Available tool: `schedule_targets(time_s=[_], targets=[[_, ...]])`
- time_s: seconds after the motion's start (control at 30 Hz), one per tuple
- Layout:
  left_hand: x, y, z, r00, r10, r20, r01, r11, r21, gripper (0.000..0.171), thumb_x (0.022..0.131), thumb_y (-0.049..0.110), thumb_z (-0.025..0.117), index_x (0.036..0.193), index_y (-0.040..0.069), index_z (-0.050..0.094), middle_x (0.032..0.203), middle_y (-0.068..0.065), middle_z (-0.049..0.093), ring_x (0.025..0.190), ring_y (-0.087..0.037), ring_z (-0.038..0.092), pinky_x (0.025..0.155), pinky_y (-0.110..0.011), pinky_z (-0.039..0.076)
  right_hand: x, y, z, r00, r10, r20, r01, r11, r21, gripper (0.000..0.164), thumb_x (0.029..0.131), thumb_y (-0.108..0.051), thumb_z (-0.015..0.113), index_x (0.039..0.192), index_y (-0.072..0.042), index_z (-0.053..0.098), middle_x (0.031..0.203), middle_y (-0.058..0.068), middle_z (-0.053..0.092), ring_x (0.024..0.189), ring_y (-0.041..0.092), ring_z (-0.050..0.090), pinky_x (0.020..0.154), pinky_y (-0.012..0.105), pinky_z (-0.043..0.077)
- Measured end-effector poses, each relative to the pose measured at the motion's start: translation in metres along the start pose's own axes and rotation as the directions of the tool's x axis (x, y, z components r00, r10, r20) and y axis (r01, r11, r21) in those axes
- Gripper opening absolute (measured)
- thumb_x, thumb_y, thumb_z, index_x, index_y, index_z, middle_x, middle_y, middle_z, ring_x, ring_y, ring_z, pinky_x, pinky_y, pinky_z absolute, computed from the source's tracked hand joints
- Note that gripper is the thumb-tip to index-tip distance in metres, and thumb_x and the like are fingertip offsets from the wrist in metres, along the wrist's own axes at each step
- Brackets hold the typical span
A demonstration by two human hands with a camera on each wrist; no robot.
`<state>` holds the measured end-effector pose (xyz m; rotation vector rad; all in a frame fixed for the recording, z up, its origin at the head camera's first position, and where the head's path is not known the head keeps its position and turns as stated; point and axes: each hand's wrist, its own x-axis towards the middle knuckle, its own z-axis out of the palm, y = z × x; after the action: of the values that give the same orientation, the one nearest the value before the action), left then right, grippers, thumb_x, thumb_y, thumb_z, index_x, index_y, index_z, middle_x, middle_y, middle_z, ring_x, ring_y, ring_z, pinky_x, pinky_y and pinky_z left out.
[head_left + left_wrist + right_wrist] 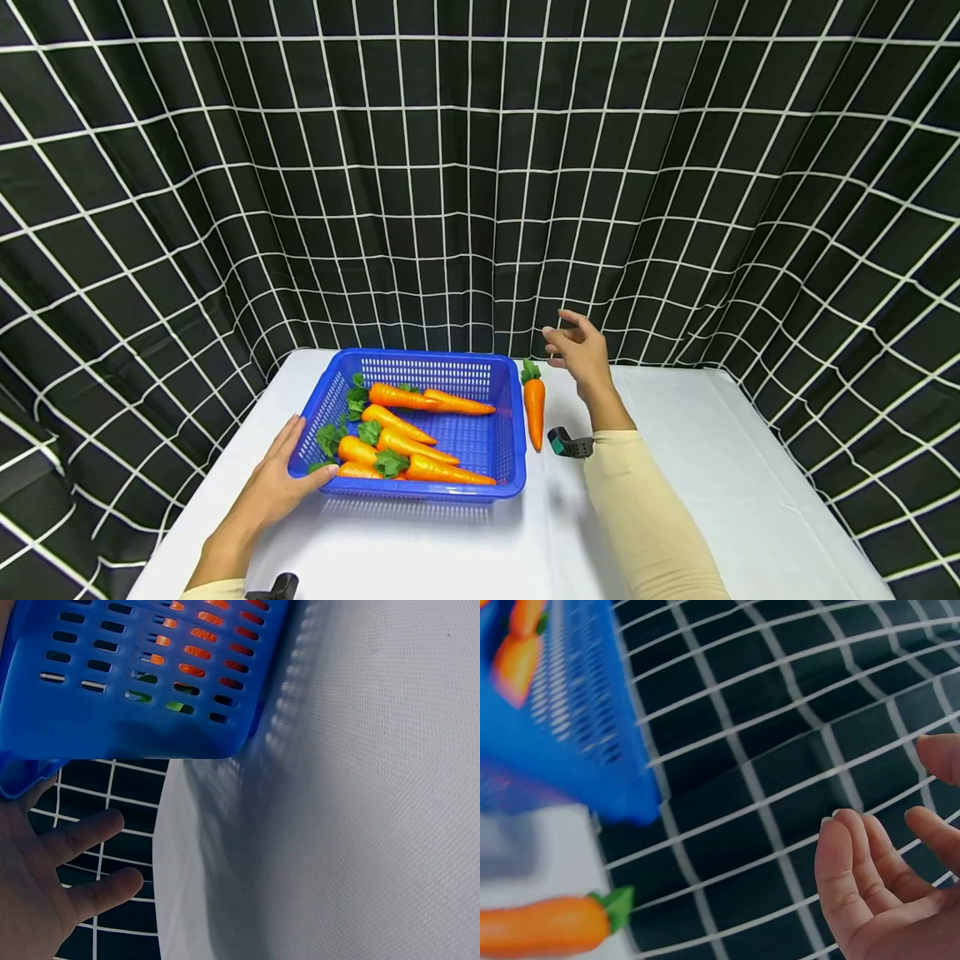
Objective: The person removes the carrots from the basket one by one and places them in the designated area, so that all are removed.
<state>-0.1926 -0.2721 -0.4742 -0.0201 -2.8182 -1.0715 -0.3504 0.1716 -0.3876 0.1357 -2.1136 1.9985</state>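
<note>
A blue plastic basket point(504, 492) holds several orange carrots point(420, 446) with green leafy tops. My left hand point(276, 483) rests against the basket's left side, its thumb at the near left corner of the rim. In the left wrist view, the spread fingers point(97, 896) stand below the slotted blue wall. One single carrot point(534, 407) lies on the table just right of the basket, leaf end away from me. Up and to the right of that carrot, my right hand point(583, 354) hovers with loosely bent fingers and nothing in them.
A white cloth covers the table point(720, 467), which extends to the right of the basket. Black curtains point(480, 183) with a white grid hang behind and at both sides. Each wrist wears a dark strapped device point(572, 443).
</note>
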Motion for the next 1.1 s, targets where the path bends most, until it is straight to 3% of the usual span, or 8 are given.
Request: schedule_targets(time_s=[0.17, 0.27, 0.4, 0.5, 0.57, 0.8, 1.1], targets=[[0.0, -0.001, 0.0, 1.0, -0.004, 0.001, 0.004, 1.0, 0.004, 0.104, 0.081, 0.052, 0.072, 0.153, 0.0, 0.018, 0.158, -0.019, 0.01, 0.138, -0.048, 0.016, 0.104, -0.066, 0.018, -0.004, -0.025, 0.003, 0.996, -0.088, 0.012, 0.086, 0.993, 0.076, 0.05, 0.089, -0.019, 0.071, 0.136, -0.011, 0.053, 0.11, 0.018, 0.062, 0.096, 0.047, 0.06, 0.069, 0.039, 0.057], [0.0, 0.0, 0.0, 1.0, -0.012, 0.007, 0.012, 1.0, 0.005, 0.104, 0.081, 0.051, 0.072, 0.153, 0.001, 0.017, 0.159, -0.018, 0.009, 0.138, -0.048, 0.016, 0.104, -0.066, 0.018, -0.007, -0.037, 0.005, 0.991, -0.135, 0.022, 0.132, 0.985, 0.11, 0.051, 0.089, -0.019, 0.072, 0.135, -0.011, 0.053, 0.108, 0.018, 0.062, 0.089, 0.038, 0.064, 0.069, 0.039, 0.057], [-0.001, 0.0, 0.0, 1.0, -0.019, 0.015, 0.019, 1.0, 0.007, 0.105, 0.081, 0.054, 0.071, 0.153, 0.001, 0.015, 0.159, -0.018, 0.008, 0.138, -0.049, 0.015, 0.104, -0.067, 0.017, -0.011, -0.051, 0.009, 0.98, -0.195, 0.047, 0.185, 0.97, 0.16, 0.051, 0.089, -0.017, 0.072, 0.136, -0.01, 0.054, 0.107, 0.018, 0.061, 0.087, 0.037, 0.064, 0.068, 0.038, 0.057], [-0.001, 0.0, 0.0, 1.0, -0.014, 0.012, 0.014, 1.0, 0.007, 0.105, 0.081, 0.053, 0.071, 0.153, 0.001, 0.016, 0.159, -0.018, 0.008, 0.138, -0.049, 0.015, 0.104, -0.067, 0.017, -0.013, -0.06, 0.015, 0.968, -0.241, 0.068, 0.225, 0.957, 0.186, 0.05, 0.089, -0.015, 0.071, 0.136, -0.01, 0.054, 0.107, 0.018, 0.061, 0.09, 0.043, 0.062, 0.067, 0.037, 0.057], [-0.001, 0.0, 0.001, 1.0, -0.013, 0.012, 0.013, 1.0, 0.006, 0.104, 0.082, 0.052, 0.071, 0.153, 0.001, 0.016, 0.159, -0.018, 0.008, 0.138, -0.049, 0.015, 0.104, -0.067, 0.017, -0.014, -0.064, 0.018, 0.96, -0.269, 0.082, 0.25, 0.949, 0.19, 0.05, 0.089, -0.015, 0.071, 0.136, -0.011, 0.054, 0.107, 0.019, 0.061, 0.088, 0.039, 0.063, 0.067, 0.038, 0.057], [-0.002, -0.001, 0.002, 1.0, -0.015, 0.013, 0.015, 1.0, 0.002, 0.103, 0.082, 0.05, 0.072, 0.153, 0.001, 0.017, 0.158, -0.019, 0.01, 0.138, -0.049, 0.016, 0.104, -0.067, 0.018, -0.014, -0.069, 0.032, 0.94, -0.307, 0.15, 0.268, 0.934, 0.236, 0.05, 0.09, -0.012, 0.07, 0.137, -0.011, 0.052, 0.113, 0.029, 0.057, 0.089, 0.04, 0.062, 0.068, 0.037, 0.057], [-0.002, 0.0, 0.0, 1.0, -0.004, 0.0, 0.004, 1.0, 0.017, 0.105, 0.081, 0.054, 0.071, 0.153, 0.001, 0.016, 0.159, -0.017, 0.01, 0.138, -0.049, 0.017, 0.104, -0.066, 0.019, -0.012, -0.073, 0.049, 0.914, -0.352, 0.2, 0.29, 0.914, 0.282, 0.049, 0.09, -0.006, 0.067, 0.137, -0.01, 0.052, 0.109, 0.022, 0.06, 0.089, 0.048, 0.06, 0.069, 0.042, 0.057]])
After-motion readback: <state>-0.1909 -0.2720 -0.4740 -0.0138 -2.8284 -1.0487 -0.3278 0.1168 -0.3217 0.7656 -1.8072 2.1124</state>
